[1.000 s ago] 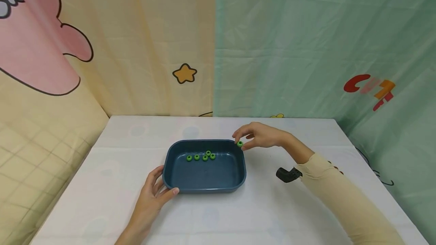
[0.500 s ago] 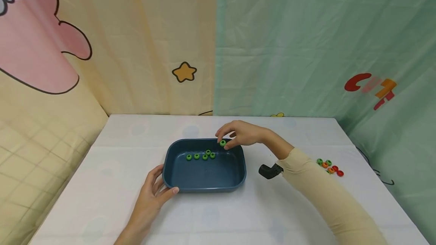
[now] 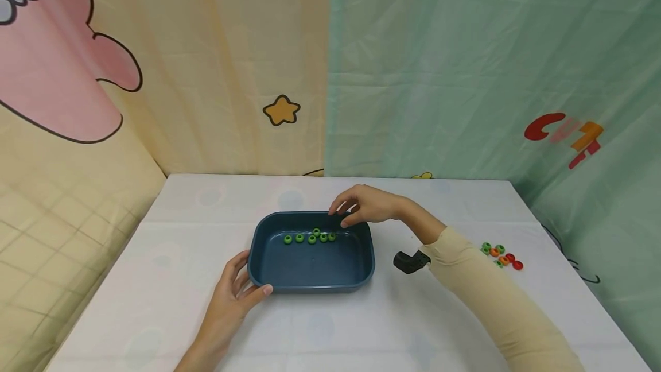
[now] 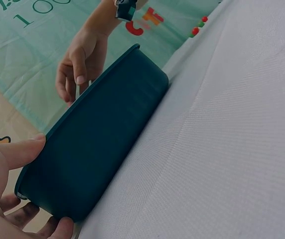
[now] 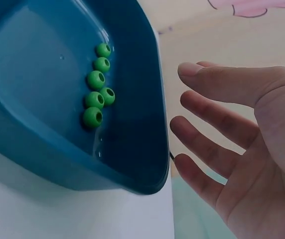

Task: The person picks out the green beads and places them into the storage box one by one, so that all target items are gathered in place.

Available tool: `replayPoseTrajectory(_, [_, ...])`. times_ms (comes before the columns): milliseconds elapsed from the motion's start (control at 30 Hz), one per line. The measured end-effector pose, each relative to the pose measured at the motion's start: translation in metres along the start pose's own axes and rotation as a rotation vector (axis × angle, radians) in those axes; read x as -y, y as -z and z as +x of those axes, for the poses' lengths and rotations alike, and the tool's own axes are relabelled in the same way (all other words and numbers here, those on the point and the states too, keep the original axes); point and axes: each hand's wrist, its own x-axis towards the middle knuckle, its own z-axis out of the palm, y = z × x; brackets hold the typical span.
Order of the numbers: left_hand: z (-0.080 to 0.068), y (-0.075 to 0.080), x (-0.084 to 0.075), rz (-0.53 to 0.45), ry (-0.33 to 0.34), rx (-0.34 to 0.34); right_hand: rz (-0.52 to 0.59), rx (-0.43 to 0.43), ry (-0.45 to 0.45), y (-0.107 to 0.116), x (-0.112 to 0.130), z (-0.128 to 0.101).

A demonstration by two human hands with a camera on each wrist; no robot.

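A dark blue tray sits on the white-covered table. Inside it, several green beads lie in a rough row toward the back, their holes showing in the right wrist view. My left hand holds the tray's left end, thumb at the near rim and fingers round the side; the left wrist view shows those fingertips low on its wall. Over the back right corner hovers my right hand. Its fingers are spread and loosely bent, with nothing between them in the right wrist view.
To the right of the right forearm, a small group of green, orange and red beads lies on the table. A black device is strapped at the right wrist. Printed curtains hang behind the table.
My right hand has moved left over the tray and let go of a green bead, which now lies at the right end of the row. My left hand stays on the tray.
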Motion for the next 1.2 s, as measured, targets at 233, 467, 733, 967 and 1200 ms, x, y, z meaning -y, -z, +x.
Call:
replayPoseTrajectory(233, [0.001,0.000,-0.001,0.009,0.001,-0.006,-0.016,-0.026,-0.036,0.005,-0.006,-0.019])
replayPoseTrajectory(467, [0.001,0.001,-0.001,0.017,-0.001,-0.004,-0.028,-0.071,-0.075,0.012,-0.015,-0.041])
replayPoseTrajectory(733, [0.002,-0.001,-0.002,0.025,0.002,-0.004,-0.009,-0.137,-0.155,0.020,-0.023,-0.067])
replayPoseTrajectory(967, [0.000,-0.002,-0.002,0.031,0.011,-0.004,0.010,-0.201,-0.206,0.028,-0.033,-0.096])
replayPoseTrajectory(1200, [0.000,-0.002,-0.003,0.040,0.024,-0.007,0.007,-0.252,-0.228,0.038,-0.044,-0.129])
